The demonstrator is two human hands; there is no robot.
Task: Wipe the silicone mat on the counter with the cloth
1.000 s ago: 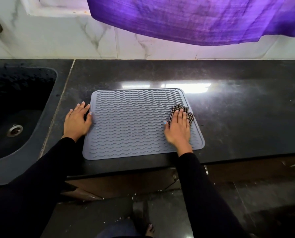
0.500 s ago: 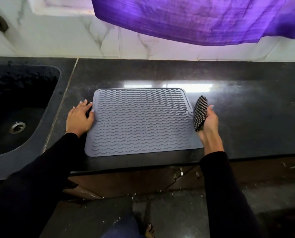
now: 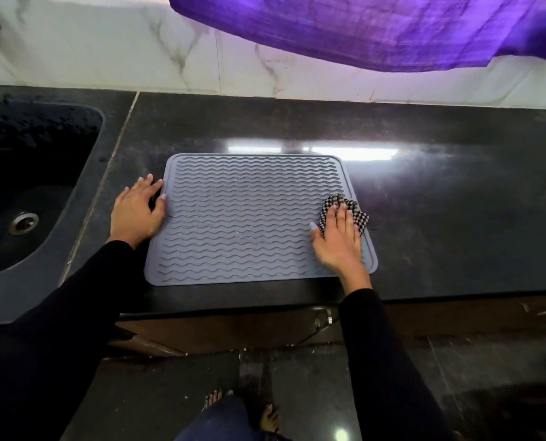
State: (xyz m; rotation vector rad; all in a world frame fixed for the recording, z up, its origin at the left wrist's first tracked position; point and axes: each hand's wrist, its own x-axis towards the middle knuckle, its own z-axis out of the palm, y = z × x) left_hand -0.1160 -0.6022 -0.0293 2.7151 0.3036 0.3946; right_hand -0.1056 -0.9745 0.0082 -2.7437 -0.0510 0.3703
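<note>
On the mat's right side, right hand [image 3: 338, 240] lies flat, fingers straight, pressing the bunched checked cloth [image 3: 348, 211] down by the edge; left hand [image 3: 138, 211] flat too, fingers spread, pinning the mat [image 3: 246, 218] at its left rim on the counter [image 3: 456, 218]. Risk: a hard stroke could drag or buckle the floppy mat if the left hand slips, or the cloth snags on the ridges. Half a second ago the cloth was lifted off, pinched upright beside the mat; now it's back down.
</note>
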